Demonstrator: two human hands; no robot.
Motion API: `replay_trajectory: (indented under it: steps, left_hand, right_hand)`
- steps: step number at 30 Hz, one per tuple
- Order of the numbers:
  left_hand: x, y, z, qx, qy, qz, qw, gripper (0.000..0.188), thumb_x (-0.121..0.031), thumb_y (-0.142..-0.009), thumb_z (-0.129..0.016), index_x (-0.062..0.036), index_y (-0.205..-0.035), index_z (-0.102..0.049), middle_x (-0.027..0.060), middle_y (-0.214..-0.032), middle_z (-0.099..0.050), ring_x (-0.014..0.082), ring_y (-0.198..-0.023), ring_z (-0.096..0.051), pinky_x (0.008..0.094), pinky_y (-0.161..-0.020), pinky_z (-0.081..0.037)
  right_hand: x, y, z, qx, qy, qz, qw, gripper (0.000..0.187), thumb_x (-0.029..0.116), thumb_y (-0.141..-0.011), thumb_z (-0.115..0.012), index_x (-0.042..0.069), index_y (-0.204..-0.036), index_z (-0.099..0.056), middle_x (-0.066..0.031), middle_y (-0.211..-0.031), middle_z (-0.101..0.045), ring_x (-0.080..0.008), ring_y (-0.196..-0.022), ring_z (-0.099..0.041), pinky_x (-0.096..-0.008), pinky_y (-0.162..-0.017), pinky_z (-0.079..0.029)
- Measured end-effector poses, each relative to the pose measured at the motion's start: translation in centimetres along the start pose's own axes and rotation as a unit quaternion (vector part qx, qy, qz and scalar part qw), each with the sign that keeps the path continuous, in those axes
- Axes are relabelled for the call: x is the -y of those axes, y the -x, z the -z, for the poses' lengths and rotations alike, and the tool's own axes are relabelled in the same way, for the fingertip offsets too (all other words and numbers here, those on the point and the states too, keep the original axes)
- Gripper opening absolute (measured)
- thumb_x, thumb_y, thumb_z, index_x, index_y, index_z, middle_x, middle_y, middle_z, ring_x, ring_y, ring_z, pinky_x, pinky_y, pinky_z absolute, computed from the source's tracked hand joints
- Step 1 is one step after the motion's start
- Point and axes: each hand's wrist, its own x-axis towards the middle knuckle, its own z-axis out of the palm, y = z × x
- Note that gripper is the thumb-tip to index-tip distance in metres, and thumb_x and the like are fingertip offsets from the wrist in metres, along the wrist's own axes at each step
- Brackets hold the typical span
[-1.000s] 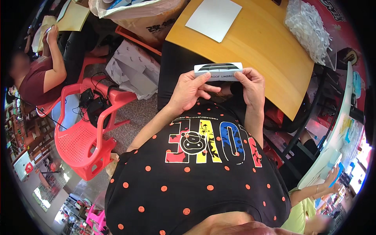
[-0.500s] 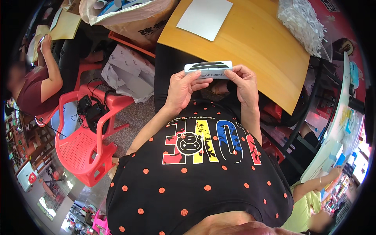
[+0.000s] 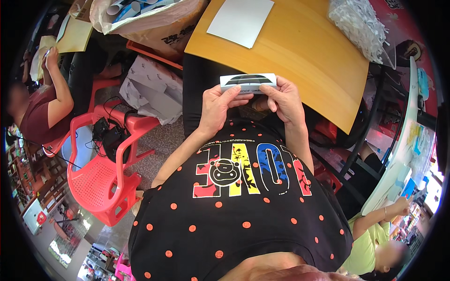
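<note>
Above lap, our left hand (image 3: 216, 107) and right hand (image 3: 284, 99) pinch small box (image 3: 248, 82) ends; loose fingertip grip risks dropping it.

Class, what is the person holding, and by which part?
A small white card with a dark curved shape, pinched at its two ends by left hand and right hand.

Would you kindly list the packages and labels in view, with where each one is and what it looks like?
Small flat package: held between left hand and right hand; long white rectangle with a dark curved shape.
White sheet: lying on the wooden table; plain rectangle.
Large bag: left of the table; beige, dark print, rolled papers inside.
</note>
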Motion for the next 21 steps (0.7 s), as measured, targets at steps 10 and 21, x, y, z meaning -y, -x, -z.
replay_trajectory:
  steps: [10, 21]
  left_hand:
    - [-0.49, -0.22, -0.31, -0.005, -0.026, 0.006, 1.0, 0.023, -0.008, -0.093, -0.056, 0.0064, -0.111, -0.059, 0.0172, -0.104, -0.066, 0.0258, -0.09, -0.068, 0.0328, -0.078, -0.058]
    - [0.1, -0.13, -0.02, 0.028, -0.089, 0.008, 0.996, 0.023, -0.009, -0.092, -0.058, 0.0066, -0.109, -0.063, 0.0167, -0.101, -0.068, 0.0241, -0.088, -0.068, 0.0324, -0.078, -0.057]
  right_hand:
    - [-0.8, -0.25, 0.39, -0.014, -0.007, 0.039, 0.999, 0.014, 0.003, -0.087, -0.065, -0.004, -0.098, -0.063, -0.0061, -0.076, -0.066, -0.0025, -0.041, -0.046, -0.0165, -0.036, -0.032]
    - [-0.94, -0.06, 0.94, -0.004, 0.0, 0.029, 1.0, 0.014, 0.004, -0.087, -0.065, -0.004, -0.099, -0.062, -0.0039, -0.073, -0.064, -0.0021, -0.04, -0.045, -0.0169, -0.035, -0.031]
